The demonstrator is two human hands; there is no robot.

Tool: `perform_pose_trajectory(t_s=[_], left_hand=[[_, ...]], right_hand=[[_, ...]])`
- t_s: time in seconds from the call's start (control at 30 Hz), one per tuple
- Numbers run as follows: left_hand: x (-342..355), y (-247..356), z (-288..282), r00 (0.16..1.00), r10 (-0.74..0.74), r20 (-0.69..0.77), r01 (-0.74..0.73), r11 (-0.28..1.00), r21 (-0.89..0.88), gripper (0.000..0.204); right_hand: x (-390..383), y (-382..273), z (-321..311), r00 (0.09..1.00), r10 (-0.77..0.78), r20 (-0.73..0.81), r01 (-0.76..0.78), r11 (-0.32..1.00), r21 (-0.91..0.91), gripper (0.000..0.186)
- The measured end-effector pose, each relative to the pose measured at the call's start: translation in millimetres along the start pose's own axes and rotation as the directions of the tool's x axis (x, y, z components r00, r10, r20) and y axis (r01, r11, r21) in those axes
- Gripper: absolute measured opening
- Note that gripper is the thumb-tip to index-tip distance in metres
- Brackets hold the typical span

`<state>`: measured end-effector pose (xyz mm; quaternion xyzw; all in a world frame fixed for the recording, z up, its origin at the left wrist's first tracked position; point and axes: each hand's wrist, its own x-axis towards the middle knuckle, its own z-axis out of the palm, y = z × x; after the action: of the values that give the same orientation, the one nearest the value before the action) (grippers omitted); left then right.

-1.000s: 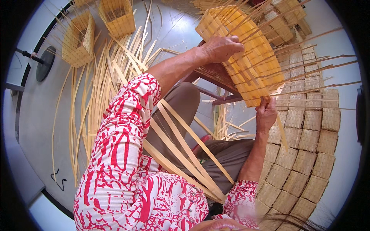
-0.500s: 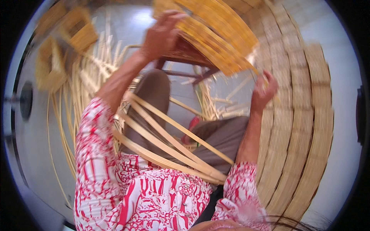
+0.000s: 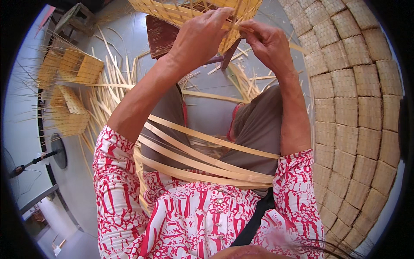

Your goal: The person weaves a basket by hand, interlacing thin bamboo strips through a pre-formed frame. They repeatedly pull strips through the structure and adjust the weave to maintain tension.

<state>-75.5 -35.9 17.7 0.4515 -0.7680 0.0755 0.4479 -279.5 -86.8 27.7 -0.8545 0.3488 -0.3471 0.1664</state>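
Basket (image 3: pixel 166 12) tilts at the top edge of your view, partly cut off, above the red stool (image 3: pixel 161 38); I can't tell whether it rests there. Your right hand (image 3: pixel 269 45) has thumb and forefinger pinched together on a narrow strip (image 3: pixel 233 26) at the near corner. Your left hand (image 3: pixel 199 38) is half curled against that corner — its fingertips are partly hidden, so I can't tell how firmly it grips.

You seem to be working that strip in at the edge. The next move probably calls for a steady left hand and a snug pull from the right.

Counting: one basket between your hands, at least two yellow baskets (image 3: pixel 71 123) at left, one red stool, four lap strips (image 3: pixel 207 137). Floor strips (image 3: pixel 105 97) and woven pieces (image 3: pixel 345 108) at right — too many and overlapping to number.
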Motion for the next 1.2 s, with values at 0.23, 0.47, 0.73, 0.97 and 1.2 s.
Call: perform_pose_trajectory(t_s=[0.23, 0.47, 0.73, 0.97, 1.2], left_hand=[[1, -15, -15, 0.973, 0.006, 0.232, -0.019, 0.998, 0.057, 0.011], [5, -19, -14, 0.975, 0.086, 0.206, -0.102, 0.993, 0.066, 0.012], [-17, 0, -43, 0.925, -0.143, 0.351, 0.195, 0.974, -0.116, 0.005], [-18, -10, -60, 0.912, 0.115, 0.395, -0.068, 0.989, -0.132, 0.005], [-27, -9, -68, 0.913, -0.04, 0.406, 0.178, 0.934, -0.308, 0.015]], right_hand=[[3, -9, 14, 0.996, -0.087, 0.013, 0.087, 0.996, -0.032, 0.014], [9, -6, 19, 0.945, -0.306, -0.117, 0.286, 0.944, -0.166, 0.018], [7, -28, 10, 0.995, -0.095, 0.003, 0.094, 0.977, -0.192, 0.042], [13, -21, 19, 0.97, -0.233, 0.067, 0.24, 0.965, -0.11, 0.048], [22, -24, 20, 0.925, -0.369, 0.092, 0.376, 0.923, -0.075, 0.046]])
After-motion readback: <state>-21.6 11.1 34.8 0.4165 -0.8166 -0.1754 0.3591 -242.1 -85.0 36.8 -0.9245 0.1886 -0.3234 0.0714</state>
